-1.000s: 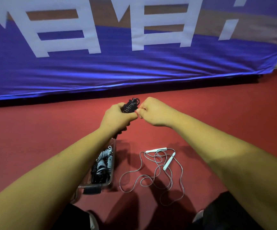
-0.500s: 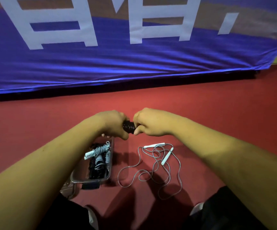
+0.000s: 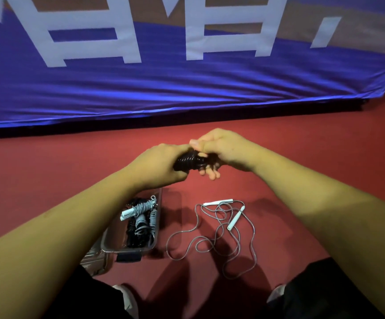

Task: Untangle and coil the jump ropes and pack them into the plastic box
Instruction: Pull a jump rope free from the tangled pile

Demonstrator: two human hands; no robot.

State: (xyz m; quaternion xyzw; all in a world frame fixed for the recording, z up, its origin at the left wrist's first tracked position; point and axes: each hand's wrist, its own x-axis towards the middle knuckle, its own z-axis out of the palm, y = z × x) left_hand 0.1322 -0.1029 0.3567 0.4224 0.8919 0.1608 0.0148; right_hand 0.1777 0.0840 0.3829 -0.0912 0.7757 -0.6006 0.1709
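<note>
Both hands met above the red floor. Left hand curled round one end of a coiled black rope; right hand gripped the other end, some fingers loose beneath. Plastic box sat at seven o'clock from the hands, wound ropes inside. Loose grey rope, white handles, sprawled at five o'clock, just beside the box. Blue banner at twelve.
</note>
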